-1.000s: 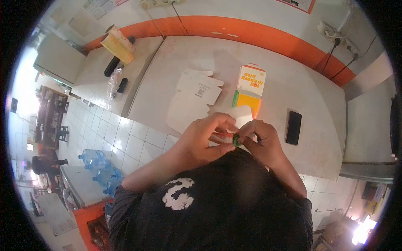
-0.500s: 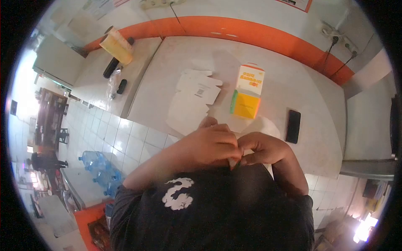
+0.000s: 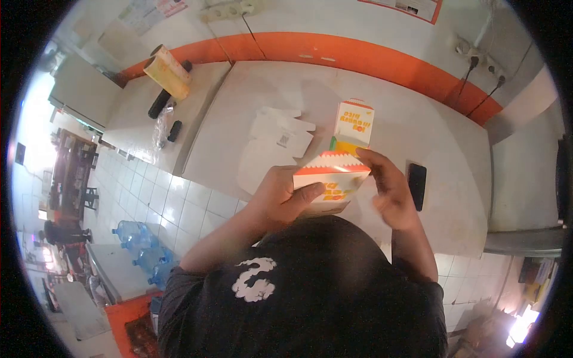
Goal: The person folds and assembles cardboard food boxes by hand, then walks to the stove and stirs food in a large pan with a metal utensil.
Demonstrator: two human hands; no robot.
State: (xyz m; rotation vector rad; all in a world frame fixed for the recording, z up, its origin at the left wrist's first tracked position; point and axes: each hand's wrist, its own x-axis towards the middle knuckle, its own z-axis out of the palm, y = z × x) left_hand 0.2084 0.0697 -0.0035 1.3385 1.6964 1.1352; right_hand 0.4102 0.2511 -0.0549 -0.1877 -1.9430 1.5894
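A white carton [image 3: 334,184] with a red zigzag edge and orange lettering is held up in front of my chest. My left hand [image 3: 285,198] grips its left side, the thumb across the printed face. Fingers of my right hand [image 3: 391,194] touch the upper right corner of the carton; the rest of that hand is bent and partly blurred. Behind the carton, a similar box [image 3: 355,122] with white and yellow faces stands on the white table [image 3: 239,89], its lower part hidden. Flattened white cardboard [image 3: 271,146] lies to the left.
A black phone [image 3: 416,187] lies at the right of the table. On the left side table are yellowish rolls [image 3: 167,76], a black object [image 3: 174,130] and clear plastic [image 3: 160,132]. Blue water bottles [image 3: 137,235] stand at the lower left. Power sockets are on the wall.
The carton has come up into view between my hands, its printed face showing. My hands have moved apart, the left round the carton's side and the right at its upper corner.
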